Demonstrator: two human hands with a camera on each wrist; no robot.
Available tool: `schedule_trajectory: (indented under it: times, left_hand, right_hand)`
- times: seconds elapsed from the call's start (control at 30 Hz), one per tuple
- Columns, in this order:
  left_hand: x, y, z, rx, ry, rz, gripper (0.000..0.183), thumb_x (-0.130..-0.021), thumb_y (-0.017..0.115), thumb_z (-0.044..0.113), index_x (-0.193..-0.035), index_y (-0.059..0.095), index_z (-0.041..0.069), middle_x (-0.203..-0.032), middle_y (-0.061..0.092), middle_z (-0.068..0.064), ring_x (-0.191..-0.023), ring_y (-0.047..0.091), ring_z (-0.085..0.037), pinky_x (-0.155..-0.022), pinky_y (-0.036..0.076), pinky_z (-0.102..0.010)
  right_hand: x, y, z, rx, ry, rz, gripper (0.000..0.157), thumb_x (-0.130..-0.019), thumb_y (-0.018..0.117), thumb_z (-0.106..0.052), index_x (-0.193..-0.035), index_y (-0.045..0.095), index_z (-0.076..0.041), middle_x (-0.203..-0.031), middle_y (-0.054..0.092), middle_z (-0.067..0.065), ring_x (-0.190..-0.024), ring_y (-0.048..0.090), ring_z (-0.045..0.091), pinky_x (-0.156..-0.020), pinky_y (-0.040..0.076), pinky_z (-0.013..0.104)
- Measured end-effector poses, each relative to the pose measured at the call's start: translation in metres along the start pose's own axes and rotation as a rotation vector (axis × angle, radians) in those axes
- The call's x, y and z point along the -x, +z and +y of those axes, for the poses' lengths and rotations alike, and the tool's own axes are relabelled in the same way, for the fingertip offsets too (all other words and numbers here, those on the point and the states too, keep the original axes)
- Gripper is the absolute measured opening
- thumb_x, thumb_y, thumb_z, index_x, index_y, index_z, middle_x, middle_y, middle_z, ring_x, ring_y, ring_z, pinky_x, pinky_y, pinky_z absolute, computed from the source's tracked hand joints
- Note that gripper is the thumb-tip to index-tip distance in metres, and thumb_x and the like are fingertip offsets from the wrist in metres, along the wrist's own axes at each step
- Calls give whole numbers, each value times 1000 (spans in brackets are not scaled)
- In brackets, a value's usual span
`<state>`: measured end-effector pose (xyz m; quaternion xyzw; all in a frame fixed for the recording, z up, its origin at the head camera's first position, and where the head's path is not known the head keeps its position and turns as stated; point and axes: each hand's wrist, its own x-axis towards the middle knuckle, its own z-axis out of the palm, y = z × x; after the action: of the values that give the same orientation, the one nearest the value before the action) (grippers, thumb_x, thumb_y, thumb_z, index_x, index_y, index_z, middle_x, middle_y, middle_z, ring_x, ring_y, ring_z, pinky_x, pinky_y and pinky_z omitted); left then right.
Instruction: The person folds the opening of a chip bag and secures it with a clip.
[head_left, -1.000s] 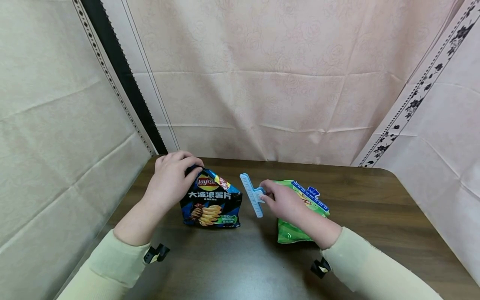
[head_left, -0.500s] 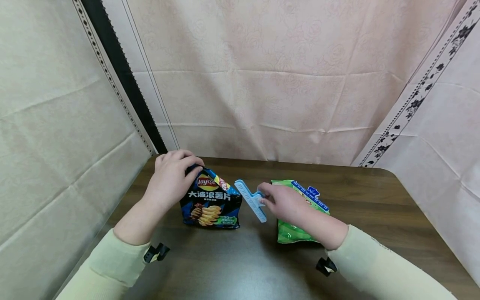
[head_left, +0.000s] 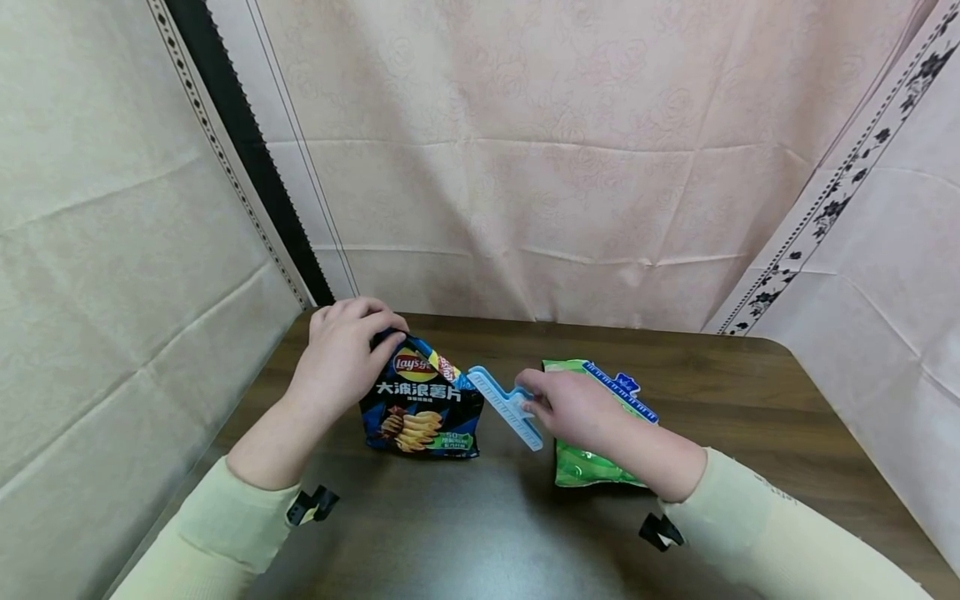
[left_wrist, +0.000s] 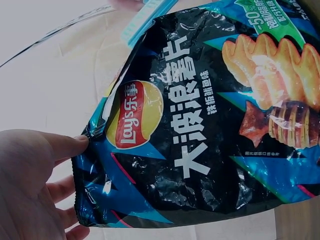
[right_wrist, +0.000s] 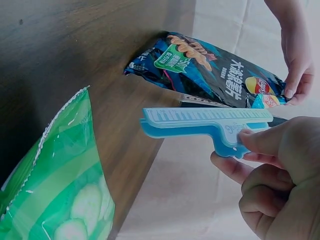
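A black and blue Lay's chip bag [head_left: 422, 408] stands at the left of the table, its top folded over on a slant. My left hand [head_left: 341, 354] pinches the bag's upper left corner; the left wrist view shows the thumb in front and fingers behind. Between thumb and fingers, my right hand [head_left: 573, 406] pinches the handle of a light blue bag clip [right_wrist: 210, 125]. The clip's long bar slants down to the right, its upper end overlapping the chip bag's upper right edge in the head view. In the right wrist view the clip's two bars lie close together.
A green chip bag [head_left: 592, 465] lies on the right, partly under my right forearm. A dark blue clip [head_left: 621, 392] sits across its top. Both bags are on a brown wooden table [head_left: 750, 442]. Pale cloth [head_left: 525, 167] hangs behind and at both sides.
My right hand has brought the light blue clip left and slightly down to the black bag's edge, tilting it further. The left hand and the black bag have hardly moved.
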<state>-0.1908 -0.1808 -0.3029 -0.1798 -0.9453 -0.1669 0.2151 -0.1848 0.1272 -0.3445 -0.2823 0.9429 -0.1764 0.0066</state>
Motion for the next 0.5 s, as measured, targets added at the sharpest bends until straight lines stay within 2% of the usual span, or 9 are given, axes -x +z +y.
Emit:
schedule_trajectory:
  times: [0.5]
  left_hand:
    - [0,0,2,22,12,1,12,-97,66,26,-104,74,20,-119,61,-5,-120,48,-34,-103,26,-60]
  right_hand:
    - [-6,-4,-8,51,2,-64,22,-96,66,-24,-118,64,-18,-86,68,-4,-64,53,10,-56,45,25]
